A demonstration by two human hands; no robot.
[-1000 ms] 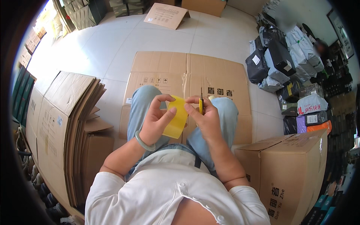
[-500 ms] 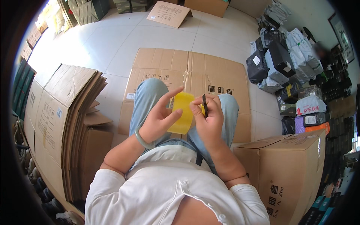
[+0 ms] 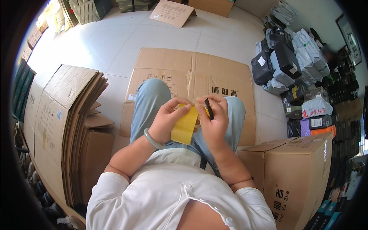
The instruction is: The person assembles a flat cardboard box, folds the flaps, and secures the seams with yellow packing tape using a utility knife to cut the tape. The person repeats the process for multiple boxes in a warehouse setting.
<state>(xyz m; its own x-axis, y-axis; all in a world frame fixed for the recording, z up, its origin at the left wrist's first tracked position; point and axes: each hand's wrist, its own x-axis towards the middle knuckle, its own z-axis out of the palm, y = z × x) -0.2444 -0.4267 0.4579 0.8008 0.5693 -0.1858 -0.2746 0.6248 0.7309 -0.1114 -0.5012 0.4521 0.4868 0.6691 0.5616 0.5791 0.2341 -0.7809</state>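
Between my knees, my left hand (image 3: 164,119) grips yellow packing tape (image 3: 184,128), seen as a broad, shiny band. The thumb presses near its upper edge, and fingertips show behind its right side. A jade-green bangle (image 3: 153,139) circles the left wrist. My right hand (image 3: 213,115) is closed round a small black-and-yellow utility knife (image 3: 209,108), held tilted in the fingers. Its thumb and fingertips meet the tape's upper right corner, slightly blurred. Whether the blade is out cannot be seen. Beneath my legs lies a flattened cardboard box (image 3: 226,73).
A stack of flattened cartons (image 3: 57,111) leans at my left. A large upright carton (image 3: 295,168) stands at my right. Bagged parcels (image 3: 281,61) pile up along the right wall. A folded cardboard piece (image 3: 173,13) sits on the tiled floor (image 3: 126,34) ahead.
The yellow tape has tilted and come slightly lower. My left thumb has moved up to its upper edge, and my right fingertips have closed in on that corner, with the knife still held.
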